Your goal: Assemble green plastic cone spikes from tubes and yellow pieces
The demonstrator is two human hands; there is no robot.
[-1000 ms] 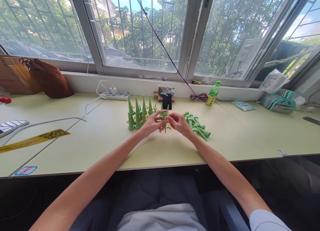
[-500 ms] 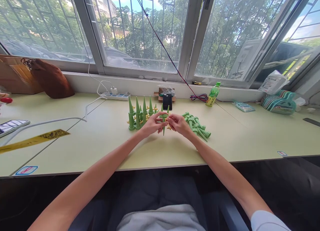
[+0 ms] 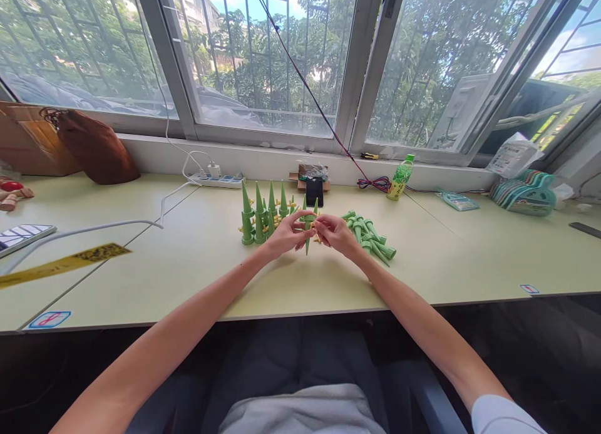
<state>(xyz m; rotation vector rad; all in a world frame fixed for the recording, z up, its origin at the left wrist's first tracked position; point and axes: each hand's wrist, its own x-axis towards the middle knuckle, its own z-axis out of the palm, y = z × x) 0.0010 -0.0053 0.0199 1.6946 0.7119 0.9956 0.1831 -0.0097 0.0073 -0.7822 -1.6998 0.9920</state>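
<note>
My left hand [image 3: 290,232] is closed on a green plastic watering spike [image 3: 307,243] whose tip points down, held a little above the table. The fingers of my right hand [image 3: 334,231] are pinched together at the spike's side, by a small yellow piece that they mostly hide. Left of my hands, several green spikes [image 3: 246,228] stand upright in rows, tips up, with small yellow valves among them. Beyond my fingers more spike tips rise, partly covered. To the right of my right hand lies a loose pile of green spikes [image 3: 369,235].
Behind my hands lies a black phone [image 3: 314,191] by a small box. A green drink bottle [image 3: 400,177] and a power strip [image 3: 220,181] stand along the window wall. A white cable [image 3: 117,224], a yellow strip [image 3: 70,265] and another phone [image 3: 23,237] are at left.
My hands and the spike stay almost in place. At the far left edge, tan shapes now show beside the red thing; I cannot make out what they are.
</note>
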